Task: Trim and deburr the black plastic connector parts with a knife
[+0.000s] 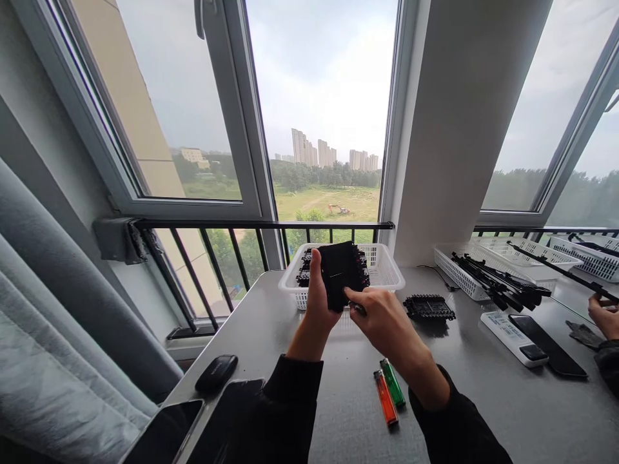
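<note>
My left hand (316,309) grips a flat, black, roughly square plastic part (338,274) and holds it up above the table, thumb along its left edge. My right hand (382,316) is closed at the part's lower right corner, with a fingertip pressed on its face. A small dark bit shows under the right fingers; I cannot tell whether it belongs to the part. Just behind stands a white plastic basket (389,277) with several black toothed pieces (304,267) in it. A similar black toothed piece (429,307) lies on the table to the right.
An orange lighter (385,397) and a green lighter (393,383) lie in front. At left are a black case (216,374) and dark phones (164,430). Rightward, baskets hold long black parts (498,280), near a white device (512,338); another person's hand (604,314) holds a black strip.
</note>
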Demonstrator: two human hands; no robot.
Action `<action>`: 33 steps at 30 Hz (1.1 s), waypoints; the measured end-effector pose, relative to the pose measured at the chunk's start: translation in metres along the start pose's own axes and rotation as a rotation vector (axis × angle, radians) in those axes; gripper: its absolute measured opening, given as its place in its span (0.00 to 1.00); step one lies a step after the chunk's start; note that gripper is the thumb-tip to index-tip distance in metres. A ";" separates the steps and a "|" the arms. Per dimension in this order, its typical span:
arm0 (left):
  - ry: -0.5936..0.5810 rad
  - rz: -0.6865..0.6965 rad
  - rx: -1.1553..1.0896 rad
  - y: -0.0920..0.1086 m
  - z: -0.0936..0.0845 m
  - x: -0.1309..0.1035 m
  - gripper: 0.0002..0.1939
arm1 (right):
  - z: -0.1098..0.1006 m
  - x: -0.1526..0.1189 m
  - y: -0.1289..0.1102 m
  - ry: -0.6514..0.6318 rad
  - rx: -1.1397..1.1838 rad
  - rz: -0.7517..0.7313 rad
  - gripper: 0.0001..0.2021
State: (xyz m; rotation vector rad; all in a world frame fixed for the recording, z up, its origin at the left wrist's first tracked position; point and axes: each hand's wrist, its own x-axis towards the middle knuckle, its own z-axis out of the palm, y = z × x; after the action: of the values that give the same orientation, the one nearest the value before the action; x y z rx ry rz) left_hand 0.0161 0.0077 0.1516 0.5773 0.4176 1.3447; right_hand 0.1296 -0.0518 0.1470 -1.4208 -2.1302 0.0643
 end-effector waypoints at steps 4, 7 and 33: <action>-0.075 -0.014 0.059 -0.001 0.001 -0.002 0.33 | -0.007 -0.002 0.000 0.055 0.017 0.013 0.11; -0.075 -0.012 0.049 -0.005 0.002 -0.003 0.34 | -0.012 -0.002 0.002 0.187 0.171 0.086 0.11; -0.066 -0.124 0.078 -0.013 0.001 -0.003 0.31 | -0.007 0.006 0.012 0.548 0.454 0.054 0.15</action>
State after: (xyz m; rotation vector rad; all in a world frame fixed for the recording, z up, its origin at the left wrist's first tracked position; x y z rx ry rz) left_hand 0.0259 0.0033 0.1441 0.6486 0.4464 1.1918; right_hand 0.1410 -0.0437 0.1511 -1.0711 -1.5087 0.1493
